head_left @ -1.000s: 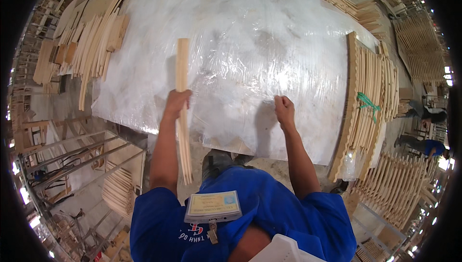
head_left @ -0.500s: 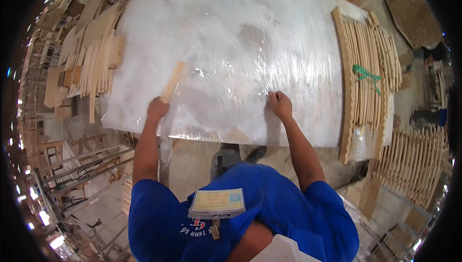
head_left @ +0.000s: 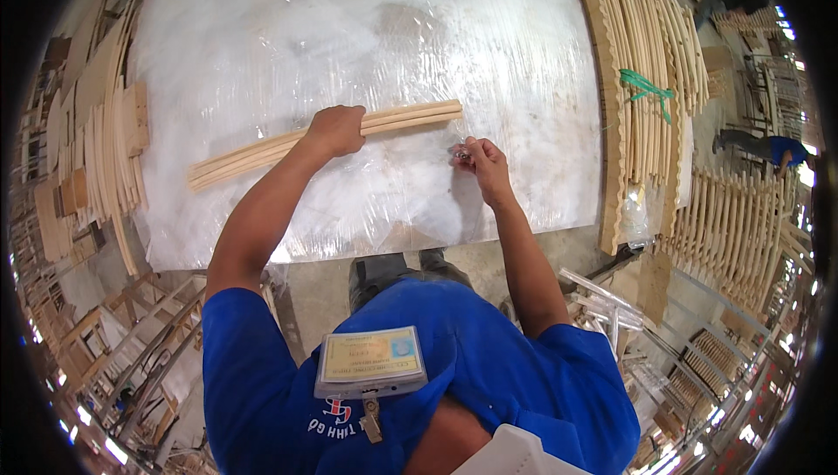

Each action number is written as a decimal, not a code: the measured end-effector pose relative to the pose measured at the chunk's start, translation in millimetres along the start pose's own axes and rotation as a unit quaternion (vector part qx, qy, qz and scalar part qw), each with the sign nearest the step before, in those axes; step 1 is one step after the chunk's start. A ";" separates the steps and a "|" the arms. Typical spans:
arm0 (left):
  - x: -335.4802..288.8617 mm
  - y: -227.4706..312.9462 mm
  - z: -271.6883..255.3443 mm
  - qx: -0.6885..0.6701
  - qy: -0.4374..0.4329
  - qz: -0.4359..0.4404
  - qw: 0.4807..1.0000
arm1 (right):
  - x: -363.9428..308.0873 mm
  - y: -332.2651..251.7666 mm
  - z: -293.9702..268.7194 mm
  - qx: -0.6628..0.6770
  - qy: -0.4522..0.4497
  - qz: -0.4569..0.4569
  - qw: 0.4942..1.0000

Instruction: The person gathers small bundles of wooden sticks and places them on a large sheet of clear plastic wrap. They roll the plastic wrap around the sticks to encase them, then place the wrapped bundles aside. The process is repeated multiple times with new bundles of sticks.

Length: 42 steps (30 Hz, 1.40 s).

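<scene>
1. The big white tabletop (head_left: 288,47) is under everything.
2. The wood sticks (head_left: 253,159) run side to side, right end tipped away.
3. The left hand (head_left: 336,132) grips their middle.
4. The right hand (head_left: 487,171), near their right end, pinches clear wrap (head_left: 461,154).
5. 1 badge holder (head_left: 367,388) has 1 card (head_left: 349,354) inside.

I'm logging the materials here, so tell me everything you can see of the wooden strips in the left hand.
The wooden strips are long, slim and straight, pale tan, apparently bare wood, side by side in a bundle. The left hand closes around them near the middle. The bundle slants over the white, film-covered surface, its right end farther from the person. Whether it touches that surface is unclear.
</scene>
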<state>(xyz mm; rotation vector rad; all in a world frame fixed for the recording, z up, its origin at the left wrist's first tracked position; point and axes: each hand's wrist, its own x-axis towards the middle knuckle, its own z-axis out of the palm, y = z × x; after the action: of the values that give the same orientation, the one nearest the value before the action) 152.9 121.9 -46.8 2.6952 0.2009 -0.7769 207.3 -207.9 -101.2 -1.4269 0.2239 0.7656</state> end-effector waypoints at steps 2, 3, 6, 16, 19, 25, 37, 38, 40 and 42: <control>9.5 -0.6 7.9 -0.009 -0.010 0.005 1.000 | -2.5 -3.9 2.9 0.032 0.018 0.017 0.999; 12.8 -2.0 8.4 -0.009 -0.015 0.007 1.000 | -3.3 -5.2 5.5 0.052 0.026 0.024 0.998; 15.2 -1.6 13.9 -0.018 -0.019 0.010 1.000 | -7.0 -8.3 11.0 0.086 0.056 0.033 0.994; 34.8 -15.1 -9.7 -0.030 -0.195 0.036 0.980 | 36.6 -46.4 62.5 0.018 0.168 -0.139 0.976; 44.7 -3.8 -30.7 -0.059 -0.269 0.001 0.961 | 49.3 -48.2 61.1 -0.003 0.145 -0.180 0.973; 30.9 -29.2 -1.8 -0.117 -0.247 0.013 0.962 | 42.5 -32.1 54.8 -0.005 0.100 -0.134 0.986; -43.3 34.2 15.5 0.037 0.015 0.001 0.999 | -48.0 -64.1 19.7 -0.521 0.049 -0.361 0.772; -51.2 51.2 7.8 0.067 -0.001 0.013 0.998 | -62.5 -78.1 24.3 -0.514 0.023 -0.411 0.753; -63.8 88.4 -3.7 0.114 0.006 0.048 0.992 | -83.2 -91.8 37.5 -0.546 -0.115 -0.346 0.755; -73.0 125.6 -17.3 0.145 0.025 0.125 0.981 | -90.8 -84.0 36.9 -0.550 -0.217 -0.279 0.757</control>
<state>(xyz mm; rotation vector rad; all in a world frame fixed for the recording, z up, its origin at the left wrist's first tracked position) 128.0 7.1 40.4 2.9335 -0.2569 -0.7088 178.4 -200.4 24.3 -2.1715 -1.1719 0.6976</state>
